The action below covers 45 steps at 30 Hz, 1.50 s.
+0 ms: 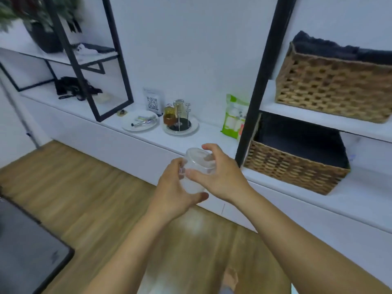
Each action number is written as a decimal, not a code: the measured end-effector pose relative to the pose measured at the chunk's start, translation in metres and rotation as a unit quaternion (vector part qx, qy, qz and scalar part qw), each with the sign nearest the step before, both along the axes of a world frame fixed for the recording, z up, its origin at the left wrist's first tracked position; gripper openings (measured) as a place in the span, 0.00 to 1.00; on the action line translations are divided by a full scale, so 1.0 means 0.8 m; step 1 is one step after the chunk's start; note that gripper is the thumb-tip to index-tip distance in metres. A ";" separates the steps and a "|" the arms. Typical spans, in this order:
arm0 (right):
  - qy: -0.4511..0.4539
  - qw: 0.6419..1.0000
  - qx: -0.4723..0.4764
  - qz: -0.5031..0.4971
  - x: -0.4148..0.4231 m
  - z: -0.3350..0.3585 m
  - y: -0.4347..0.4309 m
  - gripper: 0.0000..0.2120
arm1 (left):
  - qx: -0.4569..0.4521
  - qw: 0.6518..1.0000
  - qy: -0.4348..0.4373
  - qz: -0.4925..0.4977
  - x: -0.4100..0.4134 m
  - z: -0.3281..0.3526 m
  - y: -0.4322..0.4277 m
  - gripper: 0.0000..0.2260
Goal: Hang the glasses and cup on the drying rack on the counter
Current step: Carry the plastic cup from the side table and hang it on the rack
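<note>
Room: white counter [148, 134] along a white wall, wood floor below, black shelf frames either side; blurry head view, only view given.
Landmark: drying rack [181, 122], round base with upright pegs, on the counter mid-frame.
On rack: amber glass [169, 115] upside down on a left peg; clear glass [177, 105] upside down on a peg just behind it; right-side pegs look free.
Beside rack: white plate [139, 123] with small utensils just left of it; green packet [234, 116] to its right; QR card [153, 101] behind.
Cup: clear plastic cup [196, 168], well apart from the rack, nearer the camera and a bit right, held over the counter's front edge.
Cup axis: tilted, flat end up and toward the rack; which end is the mouth, cannot tell through the blur.
Left hand [176, 188]: wrapped around the cup's lower part, thumb under, closed on it.
Right hand [218, 172]: fingers curled over the upper end, thumb on the side wall, also gripping.
Nearer hand: right hand's fingers sit slightly closer to the rack.
Next move (judgement): carry cup forward and slightly left, mouth down, onto a free right peg.
Risk (judgement): knocking the amber glass.
</note>
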State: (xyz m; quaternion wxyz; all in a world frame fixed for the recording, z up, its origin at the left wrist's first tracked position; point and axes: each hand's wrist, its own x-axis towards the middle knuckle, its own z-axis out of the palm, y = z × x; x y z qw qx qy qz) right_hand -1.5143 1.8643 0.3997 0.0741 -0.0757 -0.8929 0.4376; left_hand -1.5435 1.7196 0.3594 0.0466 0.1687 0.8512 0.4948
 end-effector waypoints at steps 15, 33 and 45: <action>0.053 0.987 0.110 0.103 -0.456 -0.022 0.100 0.39 | -0.047 0.988 -0.024 0.145 -0.368 -0.001 0.058 0.47; -0.192 0.950 0.227 -0.092 -0.839 -0.170 0.175 0.38 | -0.208 0.972 -0.103 -0.022 -0.878 -0.154 0.095 0.23; -0.334 0.911 0.236 -0.056 -0.880 -0.236 0.180 0.38 | -0.292 0.947 -0.059 -0.120 -0.945 -0.220 0.112 0.26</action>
